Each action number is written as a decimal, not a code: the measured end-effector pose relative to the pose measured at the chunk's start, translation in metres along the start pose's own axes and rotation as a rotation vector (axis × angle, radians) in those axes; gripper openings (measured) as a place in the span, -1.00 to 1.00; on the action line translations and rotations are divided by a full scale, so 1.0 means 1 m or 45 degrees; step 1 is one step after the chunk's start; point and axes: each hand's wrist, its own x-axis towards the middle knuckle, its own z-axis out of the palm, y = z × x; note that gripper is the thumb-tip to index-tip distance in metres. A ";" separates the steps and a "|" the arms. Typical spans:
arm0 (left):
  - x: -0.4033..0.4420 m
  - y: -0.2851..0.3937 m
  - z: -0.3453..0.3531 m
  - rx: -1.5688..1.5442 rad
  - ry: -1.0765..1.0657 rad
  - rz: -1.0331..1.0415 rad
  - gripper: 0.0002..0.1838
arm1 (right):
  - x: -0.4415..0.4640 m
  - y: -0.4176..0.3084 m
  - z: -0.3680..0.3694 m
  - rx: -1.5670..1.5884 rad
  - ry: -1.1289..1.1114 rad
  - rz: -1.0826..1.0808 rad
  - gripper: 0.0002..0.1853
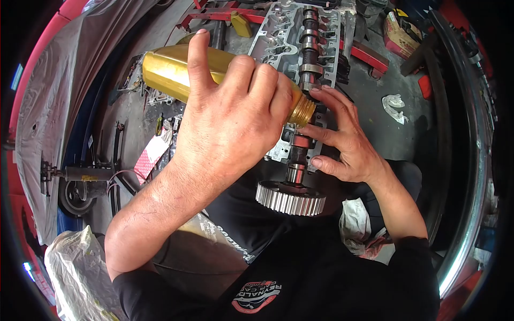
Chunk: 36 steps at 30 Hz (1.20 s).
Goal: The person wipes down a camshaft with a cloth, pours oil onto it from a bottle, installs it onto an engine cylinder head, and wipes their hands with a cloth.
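Observation:
My left hand (235, 112) is wrapped round a gold plastic bottle (163, 72), with one finger raised off it. The bottle lies tilted, its uncapped threaded neck (303, 112) pointing right and down over a camshaft (309, 41). That shaft rests along a metal cylinder head (276, 29), and a toothed timing gear (290, 199) sits on its near end. Close to the bottle's mouth is my right hand (345, 142), fingers spread over the right side of the shaft and head. Its fingertips are at the shaft; whether they press on it is unclear. Any oil flow is hidden.
Red metal stand legs (369, 59) extend behind the head. Another yellow-gold bottle (241, 25) stands at the back. A crumpled white rag (394, 107) lies on the floor at right. Plastic sheeting (59, 107) covers a car at left; a chrome bumper (466, 214) curves along the right.

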 end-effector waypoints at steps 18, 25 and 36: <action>0.000 0.003 0.002 0.108 0.027 0.028 -0.63 | 0.003 -0.001 -0.005 -0.062 0.004 -0.009 -0.50; 0.002 -0.003 -0.002 0.080 0.004 0.016 -0.61 | 0.005 -0.003 -0.003 -0.046 -0.007 0.000 -0.48; 0.004 0.005 0.000 0.104 -0.037 0.065 -0.58 | 0.001 -0.009 0.002 -0.012 0.064 0.023 -0.46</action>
